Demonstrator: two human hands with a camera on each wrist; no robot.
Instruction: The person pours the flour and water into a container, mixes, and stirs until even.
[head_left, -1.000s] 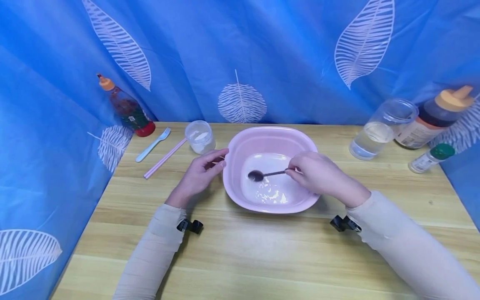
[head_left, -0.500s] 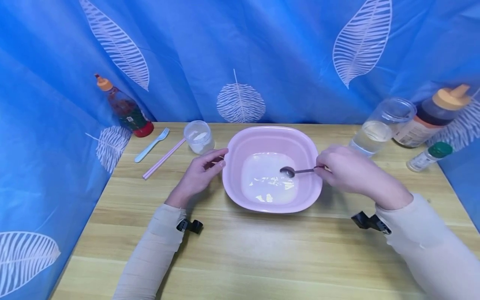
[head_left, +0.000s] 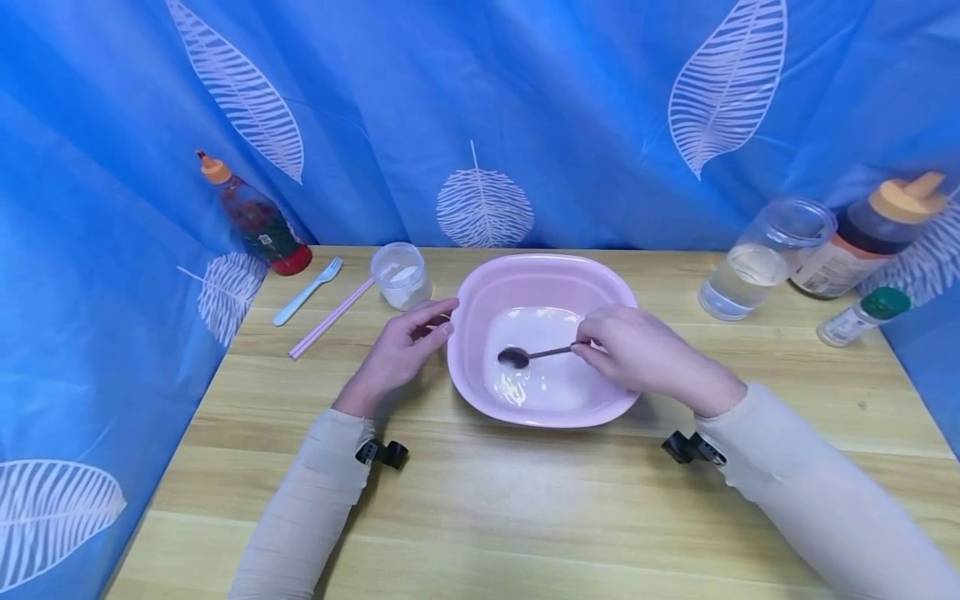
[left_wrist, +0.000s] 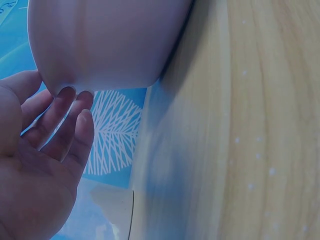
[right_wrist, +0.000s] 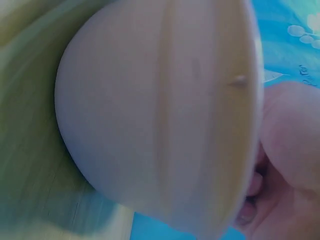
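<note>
A blue leaf-print curtain backs your wooden table (head_left: 525,500), with the pink basin (head_left: 542,279) at frame centre. Your left hand (head_left: 401,350) rests straight-fingered against the basin's left rim, apparently to steady it. Your right hand (head_left: 637,346) pinches the handle of a dark spoon (head_left: 517,357) whose bowl dips into the whitish liquid, low in the basin's left half. A powder cup (head_left: 401,275) sits just upper left; the water glass (head_left: 750,267) stands well right.
</note>
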